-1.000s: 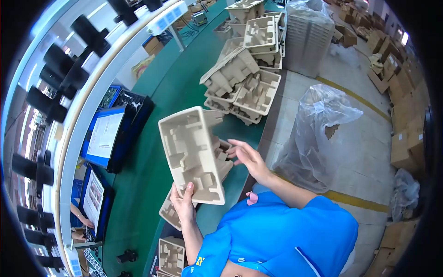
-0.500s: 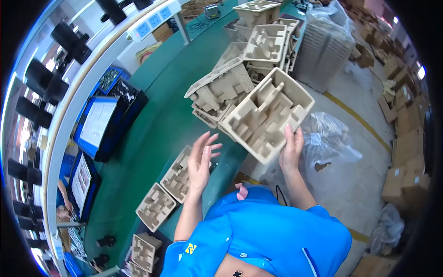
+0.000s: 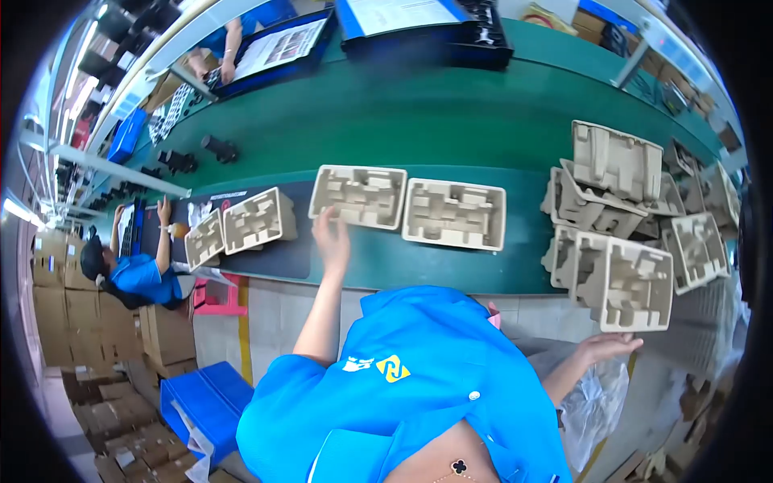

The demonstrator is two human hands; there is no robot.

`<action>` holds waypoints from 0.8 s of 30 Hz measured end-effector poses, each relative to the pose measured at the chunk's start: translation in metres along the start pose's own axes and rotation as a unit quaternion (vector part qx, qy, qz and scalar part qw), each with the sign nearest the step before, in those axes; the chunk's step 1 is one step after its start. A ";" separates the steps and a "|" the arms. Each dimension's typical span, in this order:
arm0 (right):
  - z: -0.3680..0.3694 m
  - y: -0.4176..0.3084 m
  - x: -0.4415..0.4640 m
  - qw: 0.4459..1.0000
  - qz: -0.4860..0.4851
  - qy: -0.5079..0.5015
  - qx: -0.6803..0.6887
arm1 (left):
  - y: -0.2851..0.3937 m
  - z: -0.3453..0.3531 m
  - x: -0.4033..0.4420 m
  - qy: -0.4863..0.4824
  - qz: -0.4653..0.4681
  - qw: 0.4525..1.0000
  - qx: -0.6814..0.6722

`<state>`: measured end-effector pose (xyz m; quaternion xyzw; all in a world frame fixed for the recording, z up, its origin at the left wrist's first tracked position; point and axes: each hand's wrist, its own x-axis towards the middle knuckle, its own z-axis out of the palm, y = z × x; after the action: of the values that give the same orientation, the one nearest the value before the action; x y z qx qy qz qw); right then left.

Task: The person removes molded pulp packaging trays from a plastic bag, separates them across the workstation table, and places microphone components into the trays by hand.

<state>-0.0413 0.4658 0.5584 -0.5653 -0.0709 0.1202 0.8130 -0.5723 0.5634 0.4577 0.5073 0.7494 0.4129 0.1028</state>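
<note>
My left hand (image 3: 331,241) is at the near edge of a beige moulded-pulp tray (image 3: 358,175) on the green table, its fingers apart and fingertips against the rim. To the right of that tray sits a second pulp tray (image 3: 455,235), hollow side up. Far to the right, my right hand (image 3: 609,346) has its fingers stretched out just beneath the lower rim of another pulp tray (image 3: 632,286). That tray leans on its side against a pile of similar trays (image 3: 600,213). Whether the hand bears any of its weight is hard to see.
Two tilted pulp trays (image 3: 254,221) stand to the left on a dark mat (image 3: 294,249). Black cylindrical parts (image 3: 217,149) lie behind them. Blue-edged boxes (image 3: 278,48) line the far side. A co-worker (image 3: 141,274) sits at left, near a blue bin (image 3: 208,406).
My view has swung left. The tray from my right hand now rests against the pile, and that hand's grip has loosened. My left hand has moved to a tray on the table.
</note>
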 end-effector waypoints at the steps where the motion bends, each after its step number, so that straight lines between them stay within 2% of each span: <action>1: 0.001 0.000 -0.001 1.000 0.021 0.001 0.009 | -0.027 -0.010 0.003 0.024 -0.006 0.999 0.029; 2: 0.017 -0.006 -0.013 1.000 0.025 0.011 -0.010 | -0.050 -0.017 0.005 0.039 -0.007 0.998 0.050; 4: 0.048 -0.027 -0.037 0.996 0.007 0.071 -0.045 | -0.059 -0.032 0.022 -0.007 -0.052 0.998 -0.032; 6: -0.009 0.012 0.013 0.999 -0.013 0.030 -0.026 | -0.058 -0.003 0.053 0.019 0.038 0.993 -0.108; 9: 0.009 -0.007 -0.005 0.973 -0.119 0.148 -0.134 | 0.054 0.044 0.101 -0.110 0.059 0.964 -0.235; 10: 0.006 -0.007 -0.005 0.963 -0.150 0.168 -0.146 | 0.080 0.072 0.112 -0.139 0.101 0.947 -0.271; 11: 0.013 -0.018 -0.015 0.956 -0.155 0.184 -0.167 | 0.101 0.100 0.124 -0.188 0.130 0.937 -0.265; 13: -0.002 -0.012 -0.012 0.968 -0.146 0.171 -0.113 | 0.147 0.159 0.127 -0.271 0.132 0.902 -0.308; 14: -0.010 -0.006 -0.012 0.973 -0.141 0.162 -0.084 | 0.162 0.192 0.131 -0.286 0.180 0.900 -0.276; 16: -0.016 0.003 -0.019 0.984 -0.077 0.156 -0.048 | 0.195 0.253 0.134 -0.347 0.193 0.888 -0.232; 18: -0.017 0.013 -0.026 0.987 -0.038 0.153 -0.012 | 0.240 0.301 0.132 -0.373 0.271 0.870 -0.177; 21: -0.041 0.050 -0.027 0.980 -0.027 0.194 -0.024 | 0.320 0.356 0.120 -0.357 0.425 0.816 -0.163; 24: -0.054 0.078 -0.039 0.976 -0.032 0.205 -0.064 | 0.400 0.398 0.095 -0.360 0.523 0.772 -0.013</action>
<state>-0.0740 0.4325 0.4673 -0.6261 0.0716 -0.0285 0.7759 -0.1184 0.9067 0.5180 0.9311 0.2713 0.1995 0.1398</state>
